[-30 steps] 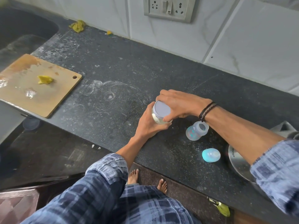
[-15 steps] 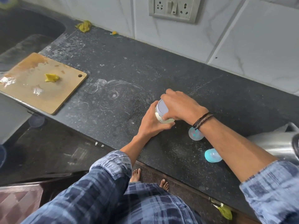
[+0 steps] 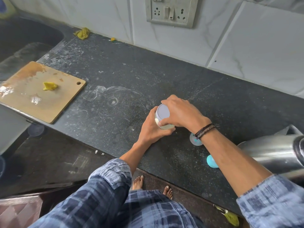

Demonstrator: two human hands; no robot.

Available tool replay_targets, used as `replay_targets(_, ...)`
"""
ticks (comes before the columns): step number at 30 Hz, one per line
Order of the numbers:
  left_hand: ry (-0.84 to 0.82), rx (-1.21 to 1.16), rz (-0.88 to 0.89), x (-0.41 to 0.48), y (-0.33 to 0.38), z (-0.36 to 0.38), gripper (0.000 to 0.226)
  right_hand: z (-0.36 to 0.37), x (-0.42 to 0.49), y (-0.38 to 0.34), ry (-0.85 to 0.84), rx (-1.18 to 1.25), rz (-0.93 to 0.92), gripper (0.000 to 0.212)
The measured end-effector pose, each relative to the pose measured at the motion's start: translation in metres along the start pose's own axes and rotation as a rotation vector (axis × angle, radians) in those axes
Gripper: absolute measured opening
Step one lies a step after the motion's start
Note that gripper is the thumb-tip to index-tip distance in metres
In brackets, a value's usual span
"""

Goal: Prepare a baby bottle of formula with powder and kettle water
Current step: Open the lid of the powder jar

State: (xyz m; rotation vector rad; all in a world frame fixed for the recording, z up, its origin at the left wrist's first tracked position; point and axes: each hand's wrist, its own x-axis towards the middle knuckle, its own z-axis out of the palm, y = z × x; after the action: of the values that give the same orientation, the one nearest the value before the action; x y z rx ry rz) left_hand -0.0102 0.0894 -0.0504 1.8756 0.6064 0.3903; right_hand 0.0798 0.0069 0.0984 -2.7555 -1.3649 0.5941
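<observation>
On the table [image 3: 131, 71], the left hand [image 3: 153, 129] wraps the body of the small powder jar [image 3: 167, 127], likely light, rigid and slippery, while the right hand [image 3: 181, 112] curls round its grey lid [image 3: 162, 111].

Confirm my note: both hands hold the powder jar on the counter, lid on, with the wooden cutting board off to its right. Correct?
Not quite. The head view shows the cutting board left of the jar, not right. The left hand and right hand do hold the lidded jar.
</observation>
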Motion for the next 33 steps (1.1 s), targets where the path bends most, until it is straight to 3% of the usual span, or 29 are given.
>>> replay_targets(5, 0.004, -0.004, 0.018, -0.001, 0.0, 0.0, 0.094, 0.011, -0.005, 0.001, 0.065, 0.009, 0.012, 0.075)
replay_targets(10, 0.006, -0.002, 0.027, -0.001, -0.001, 0.001, 0.094, 0.008, -0.009, 0.006, 0.078, 0.089, -0.005, 0.095)
replay_targets(14, 0.004, -0.013, 0.02, -0.001, -0.001, 0.0, 0.096, 0.016, -0.007, 0.006, 0.118, 0.11, -0.006, 0.079)
replay_targets(18, 0.01, 0.005, 0.024, -0.001, -0.001, 0.001, 0.095, 0.01, -0.008, 0.011, 0.118, 0.201, -0.019, 0.095)
replay_targets(22, -0.002, -0.012, 0.03, -0.001, -0.002, 0.0, 0.1, 0.019, -0.009, 0.009, 0.123, 0.169, -0.026, 0.085)
replay_targets(27, -0.012, -0.002, 0.027, -0.001, 0.0, 0.0, 0.1, 0.018, -0.008, 0.013, 0.127, 0.24, -0.054, 0.099)
replay_targets(31, -0.009, -0.007, 0.031, -0.002, 0.0, 0.0, 0.099, 0.025, -0.007, 0.011, 0.17, 0.212, -0.051, 0.087)
replay_targets(33, 0.0, -0.002, 0.032, -0.002, 0.0, 0.0, 0.098, 0.022, -0.006, 0.013, 0.147, 0.25, -0.064, 0.093)
